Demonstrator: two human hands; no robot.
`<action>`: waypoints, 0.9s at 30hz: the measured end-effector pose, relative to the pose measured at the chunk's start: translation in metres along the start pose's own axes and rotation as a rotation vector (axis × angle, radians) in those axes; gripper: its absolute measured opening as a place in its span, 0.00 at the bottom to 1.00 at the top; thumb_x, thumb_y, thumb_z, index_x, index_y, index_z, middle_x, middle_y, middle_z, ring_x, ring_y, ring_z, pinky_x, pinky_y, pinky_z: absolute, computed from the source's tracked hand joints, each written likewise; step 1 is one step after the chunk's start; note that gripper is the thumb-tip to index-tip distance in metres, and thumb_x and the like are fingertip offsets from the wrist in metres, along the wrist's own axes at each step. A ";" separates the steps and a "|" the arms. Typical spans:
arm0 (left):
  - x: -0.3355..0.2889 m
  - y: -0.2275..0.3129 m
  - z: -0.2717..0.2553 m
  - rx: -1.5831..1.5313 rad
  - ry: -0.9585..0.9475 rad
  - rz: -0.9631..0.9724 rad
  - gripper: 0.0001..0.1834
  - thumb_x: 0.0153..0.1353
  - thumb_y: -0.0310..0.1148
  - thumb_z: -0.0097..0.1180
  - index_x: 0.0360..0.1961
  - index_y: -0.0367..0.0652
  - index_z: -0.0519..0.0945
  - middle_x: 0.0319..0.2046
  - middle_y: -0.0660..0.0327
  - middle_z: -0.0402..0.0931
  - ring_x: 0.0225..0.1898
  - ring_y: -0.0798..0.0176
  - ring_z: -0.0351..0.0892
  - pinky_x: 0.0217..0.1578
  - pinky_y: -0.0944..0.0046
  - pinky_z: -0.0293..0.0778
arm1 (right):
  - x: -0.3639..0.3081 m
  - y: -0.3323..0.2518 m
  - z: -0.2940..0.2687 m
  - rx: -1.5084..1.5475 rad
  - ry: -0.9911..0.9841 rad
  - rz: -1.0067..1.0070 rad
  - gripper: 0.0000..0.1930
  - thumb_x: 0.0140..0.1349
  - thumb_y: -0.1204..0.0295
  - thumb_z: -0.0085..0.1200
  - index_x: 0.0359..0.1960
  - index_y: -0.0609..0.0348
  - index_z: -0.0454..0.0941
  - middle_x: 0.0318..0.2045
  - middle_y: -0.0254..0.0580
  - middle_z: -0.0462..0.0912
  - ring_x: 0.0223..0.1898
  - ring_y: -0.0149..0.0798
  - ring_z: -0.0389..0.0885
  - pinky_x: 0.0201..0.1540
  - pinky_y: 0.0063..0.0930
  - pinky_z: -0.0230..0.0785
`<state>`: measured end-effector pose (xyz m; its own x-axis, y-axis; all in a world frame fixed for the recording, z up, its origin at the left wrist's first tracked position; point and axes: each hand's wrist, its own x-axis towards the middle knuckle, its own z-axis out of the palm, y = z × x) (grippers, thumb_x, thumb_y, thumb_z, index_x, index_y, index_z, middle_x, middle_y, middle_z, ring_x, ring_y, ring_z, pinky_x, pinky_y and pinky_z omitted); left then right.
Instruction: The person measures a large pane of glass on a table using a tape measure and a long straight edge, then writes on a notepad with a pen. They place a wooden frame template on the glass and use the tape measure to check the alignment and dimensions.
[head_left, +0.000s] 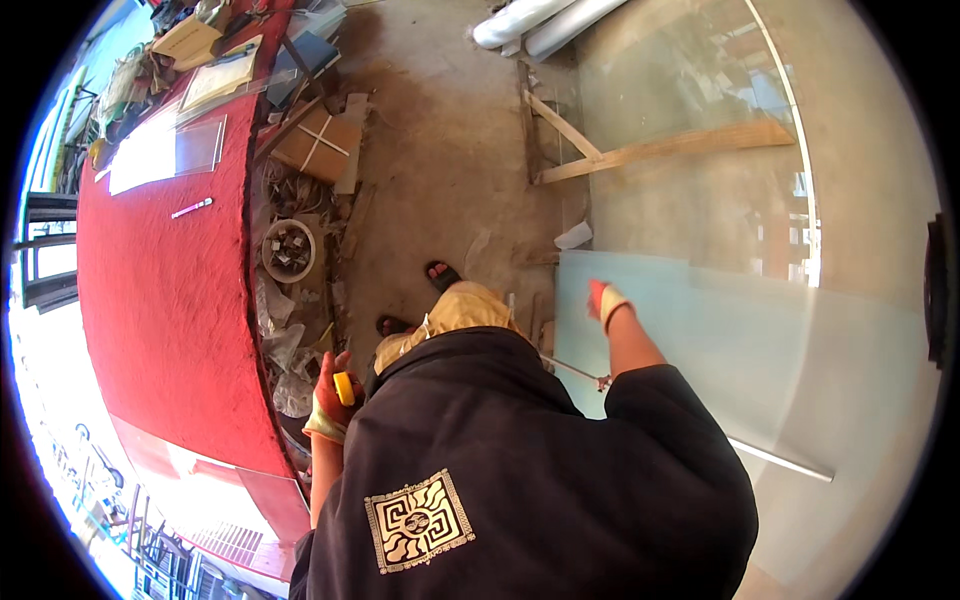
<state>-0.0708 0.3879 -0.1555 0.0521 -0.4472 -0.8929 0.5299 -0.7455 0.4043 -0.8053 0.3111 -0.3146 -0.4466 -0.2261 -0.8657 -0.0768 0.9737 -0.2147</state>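
Note:
My left hand (328,400), in a red and pale yellow glove, is closed round a yellow tape measure (345,388) beside my left hip. My right hand (608,303), gloved the same way, is over the frosted pale-blue glass sheet (700,330) near its far left corner. Its fingers are curled and slightly blurred; whatever they hold, if anything, does not show. A long thin metal bar (785,460) slants across the sheet and passes beneath my right arm. A small fitting (603,383) sits on the bar by my elbow.
To my left runs a red-topped table (165,280) with clear panes (200,147), a pen (192,208) and papers (222,75). Beneath its edge are a bucket of scraps (289,250) and plastic bags (290,380). A wooden frame (670,148) and wrapped rolls (530,22) stand ahead right.

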 end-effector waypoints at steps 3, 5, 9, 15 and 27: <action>0.006 -0.006 0.014 0.468 -0.079 0.196 0.38 0.87 0.67 0.47 0.74 0.44 0.83 0.33 0.62 0.82 0.30 0.64 0.80 0.37 0.61 0.78 | 0.085 -0.086 -0.084 0.004 0.242 -0.238 0.27 0.79 0.43 0.57 0.55 0.56 0.86 0.38 0.48 0.89 0.38 0.49 0.87 0.38 0.54 0.80; 0.011 -0.010 0.014 0.694 -0.076 0.300 0.39 0.89 0.66 0.44 0.74 0.41 0.84 0.36 0.61 0.84 0.34 0.64 0.82 0.41 0.61 0.80 | 0.127 -0.152 -0.148 -0.299 0.652 -0.431 0.30 0.79 0.42 0.57 0.61 0.58 0.87 0.43 0.48 0.90 0.38 0.48 0.86 0.38 0.54 0.80; 0.014 -0.029 0.000 0.723 -0.001 0.181 0.40 0.89 0.66 0.43 0.73 0.41 0.84 0.45 0.56 0.88 0.44 0.60 0.86 0.48 0.57 0.82 | 0.145 -0.256 -0.281 0.099 0.518 -0.411 0.25 0.80 0.38 0.57 0.46 0.48 0.83 0.24 0.34 0.75 0.24 0.40 0.73 0.28 0.46 0.71; -0.022 -0.078 -0.023 0.730 0.215 -0.051 0.36 0.84 0.63 0.47 0.70 0.45 0.87 0.60 0.49 0.91 0.57 0.52 0.89 0.58 0.53 0.82 | 0.123 -0.316 -0.365 0.443 0.296 -0.266 0.64 0.69 0.14 0.40 0.92 0.53 0.55 0.92 0.47 0.57 0.90 0.49 0.55 0.90 0.56 0.47; -0.025 -0.096 0.006 1.045 0.245 -0.079 0.27 0.79 0.54 0.52 0.64 0.45 0.84 0.60 0.37 0.87 0.60 0.32 0.89 0.60 0.43 0.82 | 0.137 -0.298 -0.300 0.485 0.260 -0.143 0.46 0.72 0.25 0.57 0.80 0.44 0.71 0.63 0.39 0.80 0.62 0.40 0.76 0.72 0.43 0.70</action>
<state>-0.1280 0.4674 -0.1709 0.2794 -0.3547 -0.8923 -0.4402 -0.8732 0.2092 -1.1108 -0.0011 -0.2333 -0.6717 -0.2806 -0.6857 0.2376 0.7951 -0.5581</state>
